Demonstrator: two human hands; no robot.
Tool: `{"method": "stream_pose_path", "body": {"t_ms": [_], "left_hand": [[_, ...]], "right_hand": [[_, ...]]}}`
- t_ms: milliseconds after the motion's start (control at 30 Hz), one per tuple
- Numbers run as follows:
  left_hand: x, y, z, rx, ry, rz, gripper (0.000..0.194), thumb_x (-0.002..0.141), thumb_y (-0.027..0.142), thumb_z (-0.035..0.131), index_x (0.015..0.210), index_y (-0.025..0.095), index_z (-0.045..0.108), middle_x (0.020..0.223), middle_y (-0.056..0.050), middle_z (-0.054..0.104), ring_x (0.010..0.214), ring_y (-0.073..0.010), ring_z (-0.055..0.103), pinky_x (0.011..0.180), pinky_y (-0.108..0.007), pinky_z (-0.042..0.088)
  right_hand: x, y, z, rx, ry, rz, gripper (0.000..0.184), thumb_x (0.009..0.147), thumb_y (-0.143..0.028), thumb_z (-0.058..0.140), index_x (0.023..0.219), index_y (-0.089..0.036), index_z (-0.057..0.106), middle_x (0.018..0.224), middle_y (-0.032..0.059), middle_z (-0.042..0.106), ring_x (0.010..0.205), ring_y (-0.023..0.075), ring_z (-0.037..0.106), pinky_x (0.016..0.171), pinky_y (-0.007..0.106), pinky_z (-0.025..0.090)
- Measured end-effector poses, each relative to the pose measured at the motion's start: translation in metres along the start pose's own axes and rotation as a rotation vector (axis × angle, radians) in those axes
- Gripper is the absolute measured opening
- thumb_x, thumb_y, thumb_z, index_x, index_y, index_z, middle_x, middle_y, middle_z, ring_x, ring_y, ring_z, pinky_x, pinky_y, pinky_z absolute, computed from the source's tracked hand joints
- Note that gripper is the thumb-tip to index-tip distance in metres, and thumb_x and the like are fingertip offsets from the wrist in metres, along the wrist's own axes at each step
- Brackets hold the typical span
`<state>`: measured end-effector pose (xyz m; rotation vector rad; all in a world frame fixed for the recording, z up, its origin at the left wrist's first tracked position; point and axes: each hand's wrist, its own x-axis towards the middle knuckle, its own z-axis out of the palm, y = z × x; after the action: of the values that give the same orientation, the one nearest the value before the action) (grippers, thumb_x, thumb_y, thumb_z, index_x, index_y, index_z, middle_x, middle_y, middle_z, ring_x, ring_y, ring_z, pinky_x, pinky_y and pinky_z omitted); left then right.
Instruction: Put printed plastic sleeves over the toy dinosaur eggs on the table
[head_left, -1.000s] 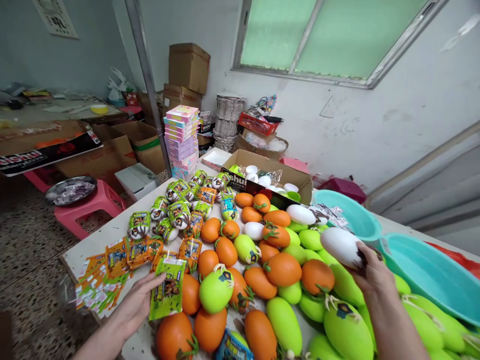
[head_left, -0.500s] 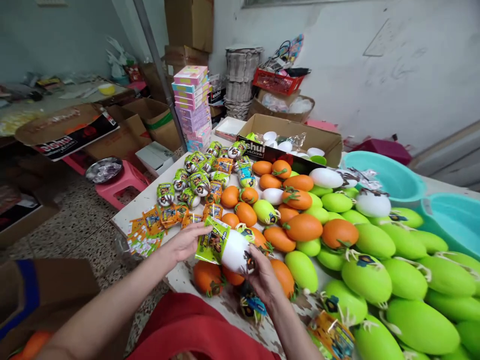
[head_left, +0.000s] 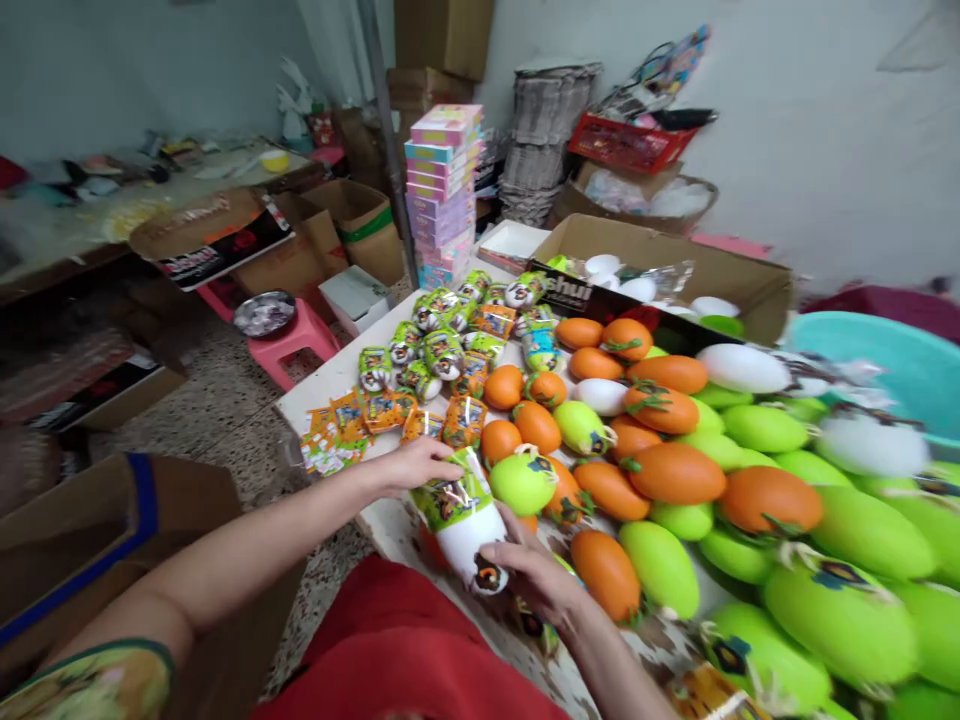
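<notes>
A white plastic egg (head_left: 474, 548) is partly inside a clear sleeve with a green printed wrapper (head_left: 454, 492), tilted over the table's near edge. My right hand (head_left: 536, 565) is closed round the egg's lower right side, its thumb across the white shell near a dark printed figure. My left hand (head_left: 420, 466) grips the wrapper's upper edge, fingers bent over it. Just beyond lies a green egg (head_left: 523, 484) with pale strings. Orange eggs (head_left: 606, 572) with green ties lie to the right of my right hand.
Several wrapped eggs (head_left: 442, 352) and orange packets (head_left: 388, 408) cover the table's left part. Green eggs (head_left: 836, 620) fill the right side. Behind stand an open carton (head_left: 667, 250) of white shells and a turquoise basin (head_left: 885, 345). A pink stool (head_left: 296, 340) stands left.
The egg has turned more upright, its wrapped end now up. My left hand has shifted along the wrapper's top edge. The camera view has swung left.
</notes>
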<state>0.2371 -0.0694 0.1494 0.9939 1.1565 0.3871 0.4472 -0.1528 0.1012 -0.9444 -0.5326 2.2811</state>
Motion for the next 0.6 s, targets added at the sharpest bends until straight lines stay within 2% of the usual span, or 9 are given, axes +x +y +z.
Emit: {"method": "stream_pose_path", "body": {"t_ms": [133, 300, 367, 467, 600], "left_hand": [[-0.004, 0.006, -0.004, 0.063, 0.01, -0.014, 0.031, 0.063, 0.036, 0.073, 0.082, 0.012, 0.075, 0.07, -0.003, 0.07, 0.065, -0.0168, 0.06, 0.069, -0.031, 0.046], [-0.01, 0.016, -0.003, 0.292, 0.092, -0.02, 0.02, 0.064, 0.032, 0.071, 0.068, 0.013, 0.072, 0.06, 0.001, 0.063, 0.061, -0.0138, 0.055, 0.06, -0.026, 0.043], [-0.011, 0.018, -0.004, 0.328, 0.084, -0.017, 0.017, 0.064, 0.03, 0.071, 0.067, 0.013, 0.07, 0.06, 0.002, 0.061, 0.062, -0.0135, 0.055, 0.06, -0.024, 0.042], [-0.014, 0.021, -0.004, 0.253, 0.025, -0.043, 0.017, 0.065, 0.03, 0.07, 0.068, 0.014, 0.068, 0.062, 0.002, 0.061, 0.063, -0.0132, 0.056, 0.06, -0.024, 0.044], [-0.023, 0.023, -0.002, 0.307, 0.026, 0.005, 0.017, 0.069, 0.029, 0.066, 0.063, 0.013, 0.064, 0.058, 0.003, 0.058, 0.06, -0.0126, 0.053, 0.057, -0.023, 0.042]], "right_hand": [[0.005, 0.006, 0.018, -0.027, -0.014, -0.019, 0.066, 0.068, -0.03, 0.075, 0.129, -0.026, 0.05, 0.116, 0.0051, 0.067, 0.103, 0.0282, 0.062, 0.084, 0.039, 0.05], [0.007, 0.012, 0.033, -0.093, 0.065, -0.001, 0.085, 0.064, -0.034, 0.077, 0.138, -0.029, 0.037, 0.119, 0.0043, 0.065, 0.102, 0.0274, 0.062, 0.085, 0.038, 0.049], [0.007, 0.011, 0.034, -0.192, 0.095, -0.01, 0.09, 0.063, -0.036, 0.078, 0.14, -0.028, 0.032, 0.12, 0.0057, 0.064, 0.102, 0.0274, 0.062, 0.085, 0.038, 0.049], [0.009, 0.008, 0.036, -0.311, 0.048, -0.032, 0.096, 0.062, -0.038, 0.08, 0.142, -0.026, 0.027, 0.12, 0.008, 0.063, 0.101, 0.0289, 0.061, 0.084, 0.04, 0.049], [0.016, 0.006, 0.04, -0.336, 0.004, -0.089, 0.091, 0.06, -0.035, 0.081, 0.138, -0.024, 0.035, 0.119, 0.007, 0.064, 0.102, 0.0287, 0.06, 0.088, 0.04, 0.047]]}}
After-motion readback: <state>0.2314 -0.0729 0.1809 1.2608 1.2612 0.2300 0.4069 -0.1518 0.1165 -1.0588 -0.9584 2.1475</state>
